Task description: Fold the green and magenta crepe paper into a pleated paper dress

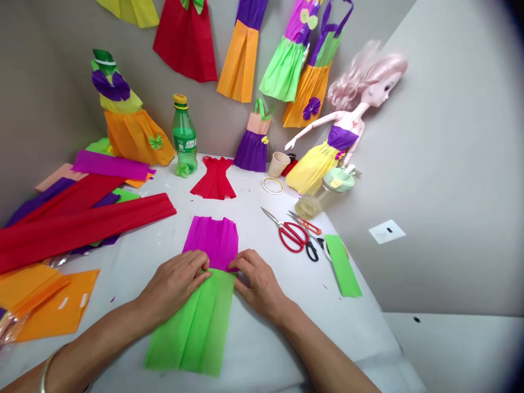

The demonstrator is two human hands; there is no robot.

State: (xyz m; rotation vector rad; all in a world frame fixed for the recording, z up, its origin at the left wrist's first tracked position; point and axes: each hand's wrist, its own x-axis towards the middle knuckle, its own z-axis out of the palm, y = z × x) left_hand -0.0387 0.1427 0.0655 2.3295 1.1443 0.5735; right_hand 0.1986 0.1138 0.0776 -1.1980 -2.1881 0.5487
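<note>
Head view: left hand (176,281), right hand (261,283) slant inward, bent-fingered, each grip pinching magenta-green paper (207,322).

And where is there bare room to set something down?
On the table, between the right hand and the green strip, on the near side of the red-handled scissors; a smaller patch lies between the left hand and the long red strip. It's crowded at the left, under heaped coloured paper, and at the back right around the paper cup.
</note>
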